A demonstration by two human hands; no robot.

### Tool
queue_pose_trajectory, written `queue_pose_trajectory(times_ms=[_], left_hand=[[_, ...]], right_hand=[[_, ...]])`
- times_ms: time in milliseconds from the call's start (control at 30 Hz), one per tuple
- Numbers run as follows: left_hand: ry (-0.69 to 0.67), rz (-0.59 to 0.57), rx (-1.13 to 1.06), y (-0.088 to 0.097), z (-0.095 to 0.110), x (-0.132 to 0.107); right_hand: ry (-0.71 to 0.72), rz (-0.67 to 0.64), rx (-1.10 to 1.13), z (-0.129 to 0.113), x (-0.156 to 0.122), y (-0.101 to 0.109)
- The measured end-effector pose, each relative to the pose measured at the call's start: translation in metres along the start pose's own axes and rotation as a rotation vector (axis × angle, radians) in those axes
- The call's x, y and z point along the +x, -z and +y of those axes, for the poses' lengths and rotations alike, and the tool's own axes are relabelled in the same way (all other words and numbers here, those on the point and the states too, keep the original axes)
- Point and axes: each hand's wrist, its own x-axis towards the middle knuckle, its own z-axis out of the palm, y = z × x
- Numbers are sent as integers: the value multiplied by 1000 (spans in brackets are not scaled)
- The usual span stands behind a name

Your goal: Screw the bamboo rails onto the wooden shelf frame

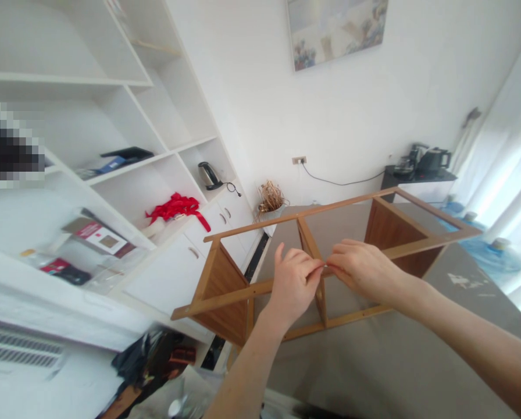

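My left hand (296, 280) and my right hand (361, 269) meet above a wooden frame (232, 295), fingertips pinched together. Between the two pinches is a tiny pale thing, too small to name. The frame has brown slatted panels at both ends and a crossbar in the middle. It lies on a grey table (352, 349). Both hands hover over the near long rail, close to the middle crossbar; whether they touch the wood I cannot tell.
White shelves (156, 154) on the left hold a red ribbon heap (175, 208) and a steel kettle (209, 176). A coffee maker (411, 160) stands on a dark cabinet at the back right. Blue water jugs (498, 254) sit by the curtain. Dried stalks (270, 196) stand behind the table.
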Motion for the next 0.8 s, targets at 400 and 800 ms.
queue_pose_trajectory(times_ms=[400, 800], left_hand=[[-58, -14, 106, -6, 8, 6], [-60, -6, 140, -9, 17, 9]], right_hand=[[80, 40, 4, 10, -10, 1], [-132, 614, -156, 69, 36, -10]])
